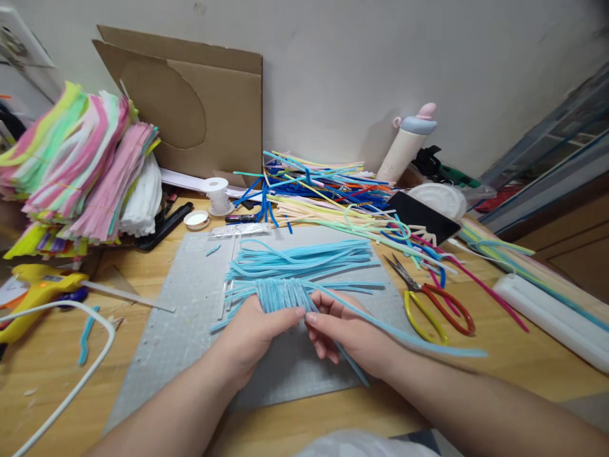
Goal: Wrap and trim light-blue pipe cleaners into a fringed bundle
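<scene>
My left hand [257, 327] grips a light-blue roll of pipe cleaners wound side by side [283, 295], its thumb laid along the near edge. At the roll's right end, my right hand [340, 327] pinches a light-blue pipe cleaner [399, 333] between thumb and fingers; one length runs out to the right past the wrist. Another end hangs down below the right palm. Just behind the hands, a bundle of loose light-blue pipe cleaners [304, 257] lies on the grey cutting mat [190, 285]. What the wound pieces wrap around is hidden.
Scissors with red and yellow handles [428, 301] lie right of the mat. A yellow glue gun [42, 292] with a white cable is at left, below stacked pipe-cleaner bundles [80, 171]. Cardboard [228, 114] leans on the wall. A bottle [404, 146] stands behind mixed pipe cleaners [323, 184].
</scene>
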Demonstrator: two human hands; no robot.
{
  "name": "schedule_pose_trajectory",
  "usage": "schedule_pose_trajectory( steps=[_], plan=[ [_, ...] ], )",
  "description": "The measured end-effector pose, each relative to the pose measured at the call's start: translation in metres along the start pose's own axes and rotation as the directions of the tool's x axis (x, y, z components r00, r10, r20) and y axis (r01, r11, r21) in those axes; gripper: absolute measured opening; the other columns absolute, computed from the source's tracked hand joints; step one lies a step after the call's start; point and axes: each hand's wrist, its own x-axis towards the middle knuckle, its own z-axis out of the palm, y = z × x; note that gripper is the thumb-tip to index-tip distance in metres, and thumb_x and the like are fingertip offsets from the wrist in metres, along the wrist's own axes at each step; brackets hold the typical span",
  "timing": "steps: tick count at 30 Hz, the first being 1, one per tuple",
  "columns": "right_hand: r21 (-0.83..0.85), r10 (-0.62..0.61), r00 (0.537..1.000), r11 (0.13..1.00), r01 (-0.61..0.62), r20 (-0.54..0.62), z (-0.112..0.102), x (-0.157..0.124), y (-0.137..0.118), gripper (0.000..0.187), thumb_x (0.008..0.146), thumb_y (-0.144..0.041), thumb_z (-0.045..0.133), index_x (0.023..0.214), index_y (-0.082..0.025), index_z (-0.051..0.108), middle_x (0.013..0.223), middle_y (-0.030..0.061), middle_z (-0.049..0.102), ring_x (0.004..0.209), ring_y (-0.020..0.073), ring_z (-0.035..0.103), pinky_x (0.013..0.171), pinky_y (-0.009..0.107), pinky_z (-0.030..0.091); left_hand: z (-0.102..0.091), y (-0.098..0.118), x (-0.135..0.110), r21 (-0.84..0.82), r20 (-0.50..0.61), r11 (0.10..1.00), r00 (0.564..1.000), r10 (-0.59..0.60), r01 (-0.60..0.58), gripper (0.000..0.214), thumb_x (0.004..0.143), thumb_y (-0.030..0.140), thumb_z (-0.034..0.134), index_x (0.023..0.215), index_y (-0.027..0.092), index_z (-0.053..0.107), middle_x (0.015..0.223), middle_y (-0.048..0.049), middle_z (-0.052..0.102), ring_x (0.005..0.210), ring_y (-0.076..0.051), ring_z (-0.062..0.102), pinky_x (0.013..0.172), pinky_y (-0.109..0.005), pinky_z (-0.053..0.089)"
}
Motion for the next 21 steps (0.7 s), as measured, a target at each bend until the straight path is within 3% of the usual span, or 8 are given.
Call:
schedule_pose_trajectory(
  steps=[3, 8, 14, 16, 21],
  plan=[
    [-0.049, -0.031, 0.999, 0.998, 0.032, 0.013, 0.0, -0.001, -0.001, 0.025, 0.077, -0.04, 0.061, 0.079, -0.017, 0.052, 0.06, -0.0046, 0.054, 0.041, 0.0058, 0.051, 0.032, 0.013, 0.033, 0.001, 0.0, 0.0, 0.013, 0.041, 1.0, 0.999, 0.017, -0.018, 0.012, 0.073, 0.026, 0.065, 0.065, 0.017, 0.063, 0.064, 0.0004, 0.062, 0.064, -0.016, 0.054, 0.064, -0.027, 0.039],
    [0.029, 0.026, 1.0, 0.999, -0.026, 0.0, -0.001, -0.001, 0.0, 0.027, 0.076, -0.041, 0.062, 0.078, -0.017, 0.05, 0.059, -0.0051, 0.054, 0.04, 0.0043, 0.049, 0.032, 0.012, 0.03, -0.001, -0.002, 0.0, 0.057, -0.044, 0.998, 0.999, 0.011, -0.008, 0.009, 0.074, 0.025, 0.065, 0.07, 0.017, 0.064, 0.066, 0.0013, 0.061, 0.063, -0.014, 0.051, 0.064, -0.026, 0.038],
    [0.124, 0.046, 0.995, 0.991, -0.057, 0.09, -0.003, 0.0, 0.005, 0.025, 0.079, -0.039, 0.062, 0.079, -0.017, 0.051, 0.058, -0.0049, 0.054, 0.039, 0.0039, 0.049, 0.031, 0.011, 0.029, 0.0, -0.004, 0.001, -0.03, 0.021, 0.999, 1.0, 0.017, -0.017, 0.011, 0.075, 0.027, 0.067, 0.072, 0.016, 0.066, 0.069, -0.0015, 0.064, 0.07, -0.016, 0.054, 0.069, -0.027, 0.039],
    [0.136, 0.025, 0.994, 0.99, -0.039, 0.103, -0.003, 0.0, 0.006, 0.024, 0.081, -0.04, 0.059, 0.082, -0.017, 0.052, 0.06, -0.004, 0.056, 0.04, 0.0046, 0.05, 0.031, 0.011, 0.032, -0.001, -0.006, 0.002, -0.072, 0.041, 0.997, 0.999, -0.005, 0.008, 0.014, 0.076, 0.027, 0.066, 0.071, 0.015, 0.065, 0.067, -0.0018, 0.063, 0.067, -0.015, 0.053, 0.068, -0.027, 0.039],
    [0.133, 0.021, 1.0, 0.991, -0.021, 0.002, -0.003, -0.003, 0.005, 0.025, 0.083, -0.041, 0.058, 0.088, -0.019, 0.049, 0.063, -0.0042, 0.059, 0.042, 0.0055, 0.053, 0.037, 0.014, 0.042, -0.004, -0.01, 0.006, -0.192, 0.076, 0.98, 0.996, -0.04, 0.054, 0.014, 0.078, 0.027, 0.063, 0.076, 0.013, 0.065, 0.071, -0.0039, 0.063, 0.068, -0.017, 0.055, 0.069, -0.029, 0.04]
  ],
)
